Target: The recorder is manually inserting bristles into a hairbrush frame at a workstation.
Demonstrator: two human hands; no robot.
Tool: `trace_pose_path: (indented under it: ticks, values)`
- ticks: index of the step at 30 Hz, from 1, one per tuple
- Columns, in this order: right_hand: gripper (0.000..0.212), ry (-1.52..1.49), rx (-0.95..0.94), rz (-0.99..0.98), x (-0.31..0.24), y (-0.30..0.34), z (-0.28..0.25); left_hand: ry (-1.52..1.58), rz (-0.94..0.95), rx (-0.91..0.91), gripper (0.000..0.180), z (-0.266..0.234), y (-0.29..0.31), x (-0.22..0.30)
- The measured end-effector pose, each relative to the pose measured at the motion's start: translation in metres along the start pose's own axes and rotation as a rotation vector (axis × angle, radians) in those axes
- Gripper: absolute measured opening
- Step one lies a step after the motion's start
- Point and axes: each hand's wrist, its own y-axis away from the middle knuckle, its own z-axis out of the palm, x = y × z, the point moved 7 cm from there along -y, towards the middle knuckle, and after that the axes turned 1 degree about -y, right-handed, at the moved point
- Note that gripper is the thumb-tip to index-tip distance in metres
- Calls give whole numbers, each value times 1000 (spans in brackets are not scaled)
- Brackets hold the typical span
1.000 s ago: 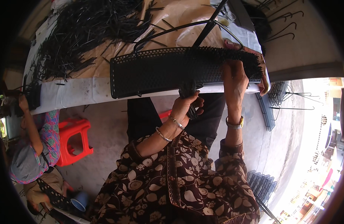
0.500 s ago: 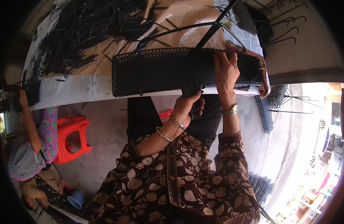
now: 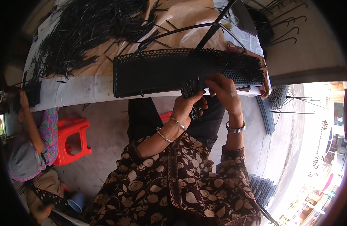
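A black perforated metal panel (image 3: 154, 73) with a wire frame (image 3: 203, 25) lies along the near table edge. Dense black strips (image 3: 245, 62) stick up from its right part; its left part shows bare holes. Below its front edge, my left hand (image 3: 186, 105) is closed round a bundle of thin black strips (image 3: 192, 86). My right hand (image 3: 224, 92) is just right of the bundle's top, its fingers bent and pressed together. Whatever its fingertips hold is too small and dark to make out.
A heap of loose black strips (image 3: 90, 34) covers the far left of the cloth-covered table (image 3: 83, 88). Left of me are a red plastic stool (image 3: 71, 141) and people at work. Hooked wire racks (image 3: 281, 96) stand on the floor (image 3: 249, 150) at the right.
My right hand has come down and toward me, from the panel's strip-filled part to the top of the bundle. My left hand still holds the bundle in nearly the same place.
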Motion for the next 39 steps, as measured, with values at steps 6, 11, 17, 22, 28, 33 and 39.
trace_pose_path:
  ticks: [6, 11, 17, 22, 28, 33, 39]
  values:
    - [12, 47, 347, -129, -13, -2, -22, 68, -21, 8, 21, -5, -7, -4]
    - [10, 380, 781, -371, -34, -5, -46, 173, -14, 19, 22, -3, -7, -9]
    - [11, 495, 862, -472, -20, -27, -47, 75, -50, 49, 20, -6, -6, -10]
    - [10, 429, 826, -420, -20, -28, -42, 89, -60, 47, 18, -6, -4, -10]
    - [11, 660, 713, -442, -26, -31, -22, 103, -66, 14, 16, -5, -4, -10]
    - [12, 797, 671, -293, -22, -37, -21, 116, -55, -19, 17, -1, -6, -8]
    - [21, 634, 593, -382, -34, -21, -22, 117, -61, -38, 19, -2, -4, -6]
